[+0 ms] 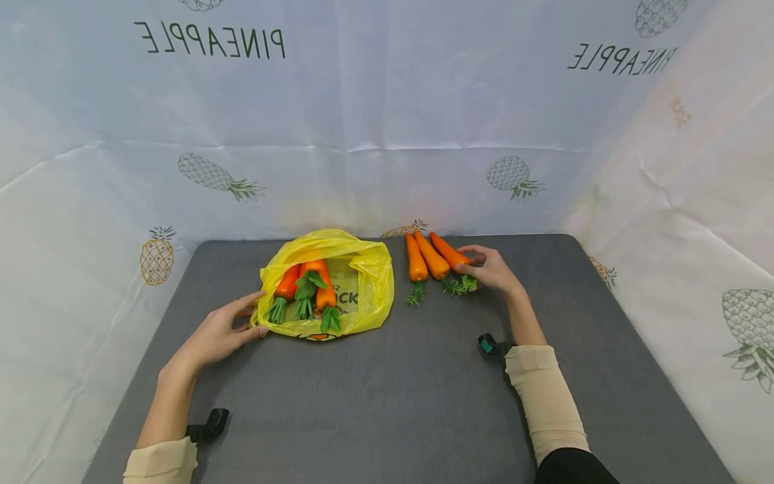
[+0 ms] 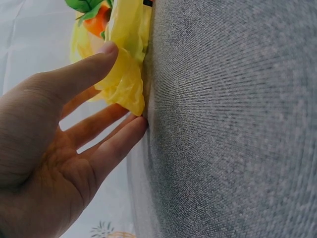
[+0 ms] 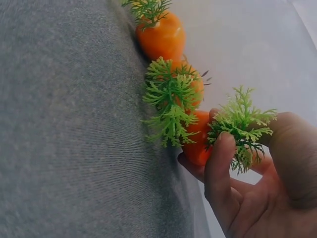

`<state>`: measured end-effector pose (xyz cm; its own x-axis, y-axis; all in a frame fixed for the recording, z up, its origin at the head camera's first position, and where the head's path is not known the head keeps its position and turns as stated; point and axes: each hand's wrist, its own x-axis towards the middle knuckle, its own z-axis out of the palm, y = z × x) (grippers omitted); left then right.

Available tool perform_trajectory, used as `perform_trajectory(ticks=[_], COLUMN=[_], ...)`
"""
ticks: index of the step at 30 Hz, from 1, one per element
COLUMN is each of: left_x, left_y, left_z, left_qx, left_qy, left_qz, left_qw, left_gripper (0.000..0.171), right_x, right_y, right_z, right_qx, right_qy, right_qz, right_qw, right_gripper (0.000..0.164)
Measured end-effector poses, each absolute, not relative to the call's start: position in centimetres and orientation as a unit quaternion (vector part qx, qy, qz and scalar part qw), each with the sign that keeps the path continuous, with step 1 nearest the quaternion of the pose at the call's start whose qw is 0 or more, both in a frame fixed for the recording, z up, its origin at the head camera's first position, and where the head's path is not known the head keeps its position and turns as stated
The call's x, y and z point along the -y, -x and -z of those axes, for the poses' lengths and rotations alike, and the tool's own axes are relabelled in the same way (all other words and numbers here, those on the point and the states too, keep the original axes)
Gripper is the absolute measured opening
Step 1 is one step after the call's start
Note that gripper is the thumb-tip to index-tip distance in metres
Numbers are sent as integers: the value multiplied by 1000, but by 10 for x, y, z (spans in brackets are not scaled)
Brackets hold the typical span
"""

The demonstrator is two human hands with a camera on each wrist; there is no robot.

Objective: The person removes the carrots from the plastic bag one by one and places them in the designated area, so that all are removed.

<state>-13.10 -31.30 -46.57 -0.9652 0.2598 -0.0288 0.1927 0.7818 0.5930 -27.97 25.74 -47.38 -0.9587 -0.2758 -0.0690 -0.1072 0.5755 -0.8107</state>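
Observation:
A yellow plastic bag point(image 1: 376, 286) lies on the table with its mouth facing the head camera. Inside it are several orange carrots point(image 1: 325, 297) with green leaves. My left hand point(image 1: 219, 334) is at the bag's left edge, thumb and fingers spread and touching the thin plastic point(image 2: 121, 82). Right of the bag, three carrots lie side by side: a left one point(image 1: 416, 259), a middle one point(image 1: 433, 259) and a right one point(image 1: 447, 251). My right hand point(image 1: 491, 270) grips the thick, leafy end of the right carrot point(image 3: 199, 141), its leaves point(image 3: 240, 130) beside the thumb.
A grey cloth-covered table point(image 1: 375, 403) spreads in front of me. White curtains point(image 1: 387, 87) printed with pineapples hang behind it and at both sides. Each wrist carries a black strap mount point(image 1: 208, 425).

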Motion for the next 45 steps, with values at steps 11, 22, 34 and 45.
perform_trajectory(ticks=[11, 22, 34, 45], left_x=[312, 313, 314, 314], left_y=[132, 132, 132, 132], left_z=[464, 465, 465, 465], left_qx=[-943, -942, -941, -941], left_qy=[-121, -119, -121, -118], left_qz=[-306, -309, -310, -311], left_qw=[58, 60, 62, 64], left_gripper=[77, 78, 78, 79], right_x=[-260, -260, -263, -260], right_y=[280, 284, 278, 267], right_z=[476, 480, 470, 445], right_qx=[-883, -897, -913, -919], right_qy=[116, 125, 107, 109], right_qz=[445, 413, 381, 377], right_qw=[96, 94, 100, 33], right_gripper=[53, 54, 55, 50])
